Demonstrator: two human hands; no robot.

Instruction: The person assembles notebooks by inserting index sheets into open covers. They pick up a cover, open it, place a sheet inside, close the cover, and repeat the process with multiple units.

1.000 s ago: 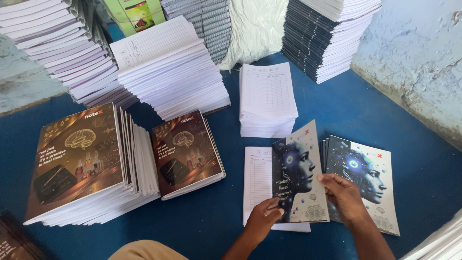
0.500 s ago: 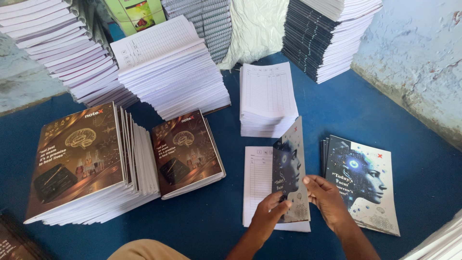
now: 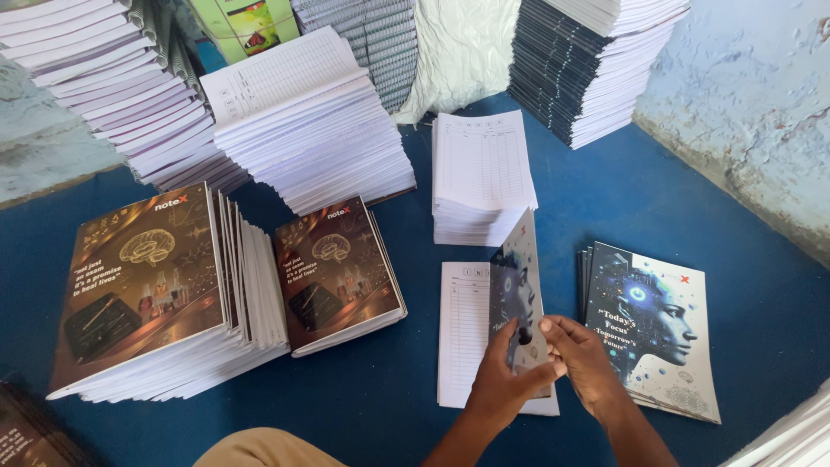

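Both of my hands hold one dark blue printed cover sheet (image 3: 517,285) with a face design, tilted up on edge over a white ruled page block (image 3: 462,333) lying on the blue floor. My left hand (image 3: 501,380) pinches the sheet's lower edge from the left. My right hand (image 3: 584,359) grips it from the right. Just right of my hands lies a small pile of the same blue face covers (image 3: 657,324).
A taller stack of white ruled blocks (image 3: 480,173) stands behind. Brown-covered notebooks sit at the left in a big pile (image 3: 147,294) and a smaller pile (image 3: 337,272). Tall stacks of white pages (image 3: 303,112) and dark notebooks (image 3: 596,60) line the back. A pale wall (image 3: 743,112) rises at right.
The blue cover has swung from lying nearly flat to standing up on edge over the white page block. Both hands have shifted left with it.
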